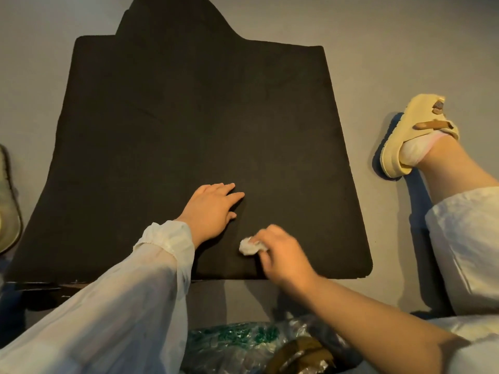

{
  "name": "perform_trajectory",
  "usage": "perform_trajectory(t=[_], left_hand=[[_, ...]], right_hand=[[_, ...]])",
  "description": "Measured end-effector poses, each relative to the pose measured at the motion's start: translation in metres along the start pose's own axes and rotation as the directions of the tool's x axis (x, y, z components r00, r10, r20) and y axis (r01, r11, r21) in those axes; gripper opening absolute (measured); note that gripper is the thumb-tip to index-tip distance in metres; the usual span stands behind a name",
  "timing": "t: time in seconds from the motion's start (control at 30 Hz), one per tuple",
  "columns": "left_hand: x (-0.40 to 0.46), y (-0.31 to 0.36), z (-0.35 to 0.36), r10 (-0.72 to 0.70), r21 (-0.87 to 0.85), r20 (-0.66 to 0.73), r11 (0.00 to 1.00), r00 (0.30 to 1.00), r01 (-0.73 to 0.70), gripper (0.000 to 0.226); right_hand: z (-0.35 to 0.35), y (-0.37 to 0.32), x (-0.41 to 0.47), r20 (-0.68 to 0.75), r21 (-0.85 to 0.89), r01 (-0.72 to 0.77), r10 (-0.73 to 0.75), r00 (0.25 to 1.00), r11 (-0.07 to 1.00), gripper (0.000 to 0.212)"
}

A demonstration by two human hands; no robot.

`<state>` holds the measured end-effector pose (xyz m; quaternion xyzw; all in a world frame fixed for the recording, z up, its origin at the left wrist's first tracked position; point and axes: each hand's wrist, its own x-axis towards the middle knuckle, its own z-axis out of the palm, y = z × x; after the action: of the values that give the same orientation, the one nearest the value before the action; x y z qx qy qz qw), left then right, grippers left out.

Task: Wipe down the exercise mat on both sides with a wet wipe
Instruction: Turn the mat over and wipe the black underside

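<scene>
A dark exercise mat (189, 125) lies flat on the grey floor, its far end folded or bunched into a narrower shape. My left hand (210, 206) rests flat on the mat near its front edge, fingers straight and spread. Just to its right, my right hand (280, 255) grips a crumpled white wet wipe (249, 247) and holds it against the mat surface. The right hand looks slightly blurred.
My right leg with a cream sandal (410, 136) lies on the floor right of the mat. Another sandal (8, 201) shows at the left edge. A clear plastic bag with green print (243, 344) sits by my lap below the mat.
</scene>
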<state>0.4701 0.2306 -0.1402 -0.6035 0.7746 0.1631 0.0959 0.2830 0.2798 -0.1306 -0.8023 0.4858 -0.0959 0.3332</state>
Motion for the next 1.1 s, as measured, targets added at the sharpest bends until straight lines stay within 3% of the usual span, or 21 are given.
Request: perform_trajectory(t=[0.1, 0.17, 0.33, 0.47, 0.87, 1.0, 1.1], left_hand=[[0.017, 0.01, -0.008, -0.064, 0.034, 0.058, 0.997, 0.996, 0.062, 0.092], [0.028, 0.017, -0.012, -0.126, 0.097, 0.084, 0.988, 0.989, 0.117, 0.108], [0.05, 0.027, -0.017, -0.179, 0.14, 0.2, 0.978, 0.963, 0.152, 0.107], [0.055, 0.028, -0.015, -0.184, 0.155, 0.26, 0.977, 0.948, 0.148, 0.107], [0.077, 0.021, -0.011, -0.19, 0.083, 0.463, 0.982, 0.866, 0.171, 0.111], [0.077, 0.023, -0.014, -0.188, 0.089, 0.477, 0.982, 0.859, 0.165, 0.11], [0.075, 0.024, -0.017, -0.189, 0.086, 0.476, 0.982, 0.859, 0.168, 0.11]], right_hand=[[-0.04, 0.03, 0.031, -0.331, 0.058, -0.171, 0.18, 0.926, 0.984, 0.023], [-0.066, 0.058, 0.055, -0.442, 0.094, -0.293, 0.303, 0.844, 0.952, 0.024], [-0.12, 0.118, 0.114, -0.563, 0.139, -0.505, 0.488, 0.667, 0.852, 0.019], [-0.153, 0.149, 0.15, -0.58, 0.069, -0.615, 0.533, 0.616, 0.786, 0.019], [-0.135, 0.159, 0.221, -0.495, -0.105, -0.555, 0.44, 0.749, 0.826, 0.024], [-0.09, 0.115, 0.22, -0.466, -0.176, -0.38, 0.263, 0.845, 0.908, 0.023], [-0.065, 0.089, 0.214, -0.333, -0.176, -0.176, 0.11, 0.936, 0.969, 0.025]])
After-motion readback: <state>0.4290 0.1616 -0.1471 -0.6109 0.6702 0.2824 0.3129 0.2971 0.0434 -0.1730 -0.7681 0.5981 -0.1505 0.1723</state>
